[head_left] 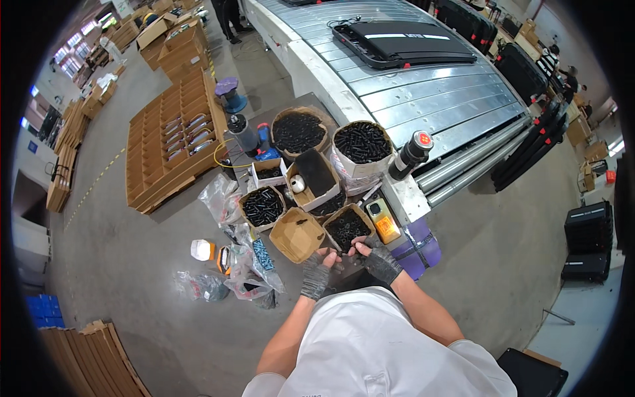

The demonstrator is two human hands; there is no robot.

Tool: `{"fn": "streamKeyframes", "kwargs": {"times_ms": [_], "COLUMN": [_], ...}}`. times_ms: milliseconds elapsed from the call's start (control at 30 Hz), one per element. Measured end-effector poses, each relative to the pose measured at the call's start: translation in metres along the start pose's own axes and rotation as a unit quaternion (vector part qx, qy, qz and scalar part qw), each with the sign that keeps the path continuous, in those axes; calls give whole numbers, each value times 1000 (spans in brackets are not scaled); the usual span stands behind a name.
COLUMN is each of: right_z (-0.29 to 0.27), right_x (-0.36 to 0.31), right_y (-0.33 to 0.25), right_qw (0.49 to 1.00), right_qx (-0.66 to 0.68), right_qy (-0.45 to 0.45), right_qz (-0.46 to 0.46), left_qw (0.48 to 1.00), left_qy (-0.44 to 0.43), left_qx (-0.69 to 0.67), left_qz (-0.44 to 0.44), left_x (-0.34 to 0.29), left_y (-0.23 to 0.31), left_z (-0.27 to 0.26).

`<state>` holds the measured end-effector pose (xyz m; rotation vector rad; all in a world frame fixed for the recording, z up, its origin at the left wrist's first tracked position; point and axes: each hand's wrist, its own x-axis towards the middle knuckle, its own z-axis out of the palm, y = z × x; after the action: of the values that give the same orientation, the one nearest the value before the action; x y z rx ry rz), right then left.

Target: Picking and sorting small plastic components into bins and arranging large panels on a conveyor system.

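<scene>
My left hand [319, 272] and my right hand [377, 260] wear grey fingerless gloves and meet close in front of my body. The fingertips of both pinch together near each other; whatever is between them is too small to make out. Just beyond my right fingers, small black parts [348, 226] fill an open carton. Left of it stands a brown cardboard box [291, 241] with only a few dark pieces inside. Farther left, short black cylinders [263, 206] fill another box. A phone in a yellow case [382, 220] lies right of the small parts.
Behind are tubs of black pieces [362, 142] and a blue-red power tool [264, 142]. A metal roller conveyor [423, 92] carries a black panel [407, 41]. Plastic bags [248, 278] lie at left, near a divided cardboard tray [155, 145]. A purple padded seat [418, 251] is at right.
</scene>
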<state>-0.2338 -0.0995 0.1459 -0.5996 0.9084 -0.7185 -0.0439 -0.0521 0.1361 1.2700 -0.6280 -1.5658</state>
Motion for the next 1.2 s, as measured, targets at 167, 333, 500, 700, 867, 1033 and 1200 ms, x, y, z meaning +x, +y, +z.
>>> {"fn": "streamKeyframes", "kwargs": {"times_ms": [167,333,500,700,867,1033,1200], "right_z": [4,7,21,37,49,56,44], "right_x": [7,8,3,-3,-8,-12,-10], "right_y": [-3,2,-2,-7,-7,-12,-23], "right_qw": [999,998,1000,976,975,978,957], "right_qx": [23,43,-3,-200,-193,-179,-254], "right_qy": [-40,-36,-25,42,29,29,68], "right_qz": [16,31,12,-78,-102,-108,-120], "left_qw": [999,999,998,991,995,997,993], "left_qy": [-30,-37,-66,-111,-71,-60,-62], "left_qx": [7,-5,5,-69,-59,-50,83], "left_qz": [31,9,-9,-30,-30,-9,-48], "left_x": [5,10,7,11,7,6,15], "left_y": [3,2,7,0,4,4,-7], "left_z": [6,6,2,-5,-5,-7,-32]}}
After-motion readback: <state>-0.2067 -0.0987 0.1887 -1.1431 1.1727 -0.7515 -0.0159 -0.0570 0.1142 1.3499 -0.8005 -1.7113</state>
